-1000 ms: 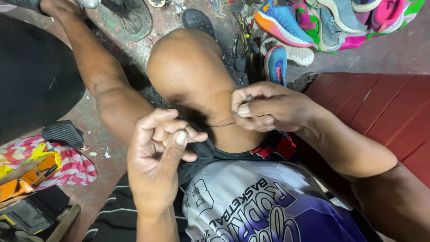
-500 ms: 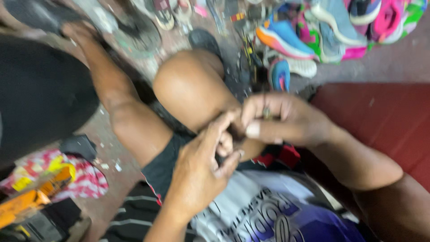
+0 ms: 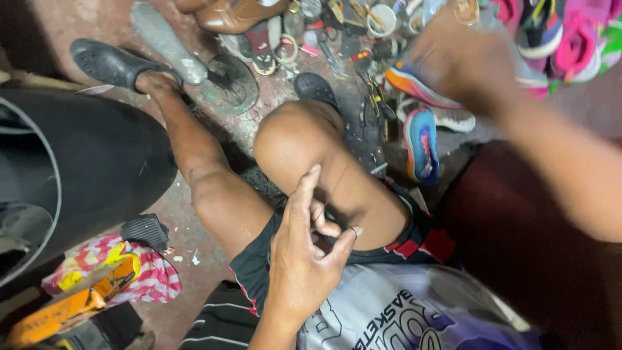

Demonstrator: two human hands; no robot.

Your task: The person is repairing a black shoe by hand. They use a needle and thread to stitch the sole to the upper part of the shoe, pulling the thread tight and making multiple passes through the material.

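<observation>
Since half a second ago my right hand (image 3: 463,61) has swung away from my knee and up toward the far right of the floor, where it now shows only as a blur above the heap of bright sneakers (image 3: 551,39); I cannot tell how far its fingers are spread or whether they carry anything. My left hand (image 3: 304,256) stays low over my thigh, forefinger raised and straight, the other fingers curled in with the thumb pressed to them, pinching a thin dark thread (image 3: 337,188). That thread runs from the pinch up along my right knee (image 3: 301,139) and is lost against the skin further up. Just right of the knee a blue and orange sneaker (image 3: 421,142) lies on the floor beside a clutter of small tools (image 3: 372,107). My left leg stretches toward the far left corner, its foot in a black clog (image 3: 107,61), with a grey insole (image 3: 162,39) and a brown leather shoe (image 3: 236,13) near it. A large black rounded shape (image 3: 84,168) fills the left edge, and a striped cloth (image 3: 123,272) lies at the near left.
</observation>
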